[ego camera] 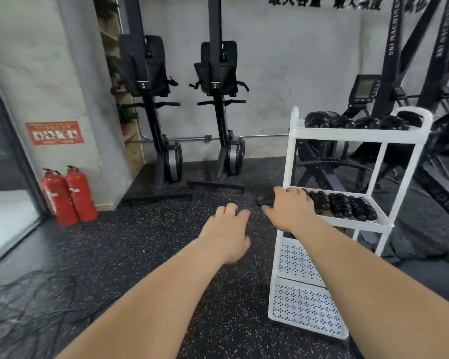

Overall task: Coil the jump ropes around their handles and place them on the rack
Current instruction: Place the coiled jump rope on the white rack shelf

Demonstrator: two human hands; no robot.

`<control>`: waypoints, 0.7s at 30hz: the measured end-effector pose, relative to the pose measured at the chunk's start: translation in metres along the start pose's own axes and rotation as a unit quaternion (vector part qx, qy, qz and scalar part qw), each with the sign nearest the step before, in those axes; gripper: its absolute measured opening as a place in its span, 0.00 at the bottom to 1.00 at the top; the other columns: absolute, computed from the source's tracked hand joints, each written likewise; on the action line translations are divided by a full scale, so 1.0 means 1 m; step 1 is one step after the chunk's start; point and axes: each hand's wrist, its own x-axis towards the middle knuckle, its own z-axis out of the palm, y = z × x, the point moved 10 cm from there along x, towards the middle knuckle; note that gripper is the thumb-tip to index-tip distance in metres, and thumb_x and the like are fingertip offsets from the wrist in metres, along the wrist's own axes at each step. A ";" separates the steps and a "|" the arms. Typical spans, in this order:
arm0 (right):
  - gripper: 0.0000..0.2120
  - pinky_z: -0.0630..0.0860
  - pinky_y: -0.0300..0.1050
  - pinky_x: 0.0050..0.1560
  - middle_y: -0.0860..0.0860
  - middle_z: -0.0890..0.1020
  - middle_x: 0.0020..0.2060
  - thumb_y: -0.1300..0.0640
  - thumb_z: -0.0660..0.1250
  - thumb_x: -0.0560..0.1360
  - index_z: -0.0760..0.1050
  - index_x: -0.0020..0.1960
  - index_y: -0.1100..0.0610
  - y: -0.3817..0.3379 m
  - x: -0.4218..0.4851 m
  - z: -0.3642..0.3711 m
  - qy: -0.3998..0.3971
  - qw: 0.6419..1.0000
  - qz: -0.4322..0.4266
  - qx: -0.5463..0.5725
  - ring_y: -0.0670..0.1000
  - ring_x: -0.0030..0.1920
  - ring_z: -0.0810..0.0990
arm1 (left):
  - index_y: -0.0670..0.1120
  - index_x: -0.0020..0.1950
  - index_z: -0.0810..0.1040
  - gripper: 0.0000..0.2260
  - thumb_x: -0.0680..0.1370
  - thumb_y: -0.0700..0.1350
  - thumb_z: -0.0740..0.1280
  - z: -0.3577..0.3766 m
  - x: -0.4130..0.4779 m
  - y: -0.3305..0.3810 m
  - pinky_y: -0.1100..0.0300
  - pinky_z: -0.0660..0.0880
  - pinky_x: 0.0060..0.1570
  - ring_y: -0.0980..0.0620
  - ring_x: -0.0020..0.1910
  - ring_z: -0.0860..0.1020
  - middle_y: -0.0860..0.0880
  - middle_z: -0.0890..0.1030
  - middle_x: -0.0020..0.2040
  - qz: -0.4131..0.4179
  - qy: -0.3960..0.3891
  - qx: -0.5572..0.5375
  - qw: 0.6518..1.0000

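A white three-tier rack [358, 136] stands on the right. Several coiled black jump ropes [347, 207] lie on its middle shelf, and more coiled ropes [360, 122] fill the top shelf. My right hand [293, 211] reaches over the left end of the middle shelf with its fingers spread. A small dark object [265, 199] shows between its thumb and forefinger; whether the hand holds it is unclear. My left hand [227, 235] hovers over the floor left of the rack, fingers loosely curled, holding nothing. A tangle of loose black ropes [24, 309] lies on the floor at lower left.
Two upright black rowing machines [218, 112] stand against the back wall. Two red fire extinguishers [68, 195] sit at the left by a glass door. Black ski machine frames [399, 60] stand behind the rack. The floor is dark speckled rubber.
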 end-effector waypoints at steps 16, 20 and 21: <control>0.35 0.67 0.62 0.76 0.57 0.70 0.77 0.35 0.65 0.81 0.62 0.82 0.51 -0.292 -0.158 0.033 -0.085 0.961 -0.263 -0.016 0.62 0.77 0.66 | 0.49 0.85 0.58 0.33 0.84 0.55 0.66 -0.017 -0.225 -0.208 0.40 0.69 0.74 0.37 0.78 0.64 0.41 0.63 0.81 -0.215 0.002 0.002 0.977; 0.35 0.68 0.62 0.76 0.56 0.69 0.78 0.36 0.65 0.82 0.61 0.83 0.50 -0.358 -0.200 0.053 -0.105 0.946 -0.308 -0.011 0.62 0.78 0.66 | 0.49 0.85 0.59 0.33 0.83 0.55 0.67 -0.004 -0.282 -0.260 0.40 0.69 0.74 0.37 0.78 0.64 0.41 0.65 0.79 -0.260 -0.003 -0.011 0.965; 0.35 0.68 0.62 0.75 0.56 0.69 0.78 0.36 0.66 0.82 0.61 0.83 0.50 -0.373 -0.210 0.061 -0.113 0.942 -0.316 -0.009 0.62 0.78 0.66 | 0.49 0.84 0.60 0.32 0.83 0.55 0.67 0.001 -0.295 -0.273 0.40 0.69 0.74 0.37 0.78 0.64 0.41 0.65 0.79 -0.269 -0.004 -0.016 0.963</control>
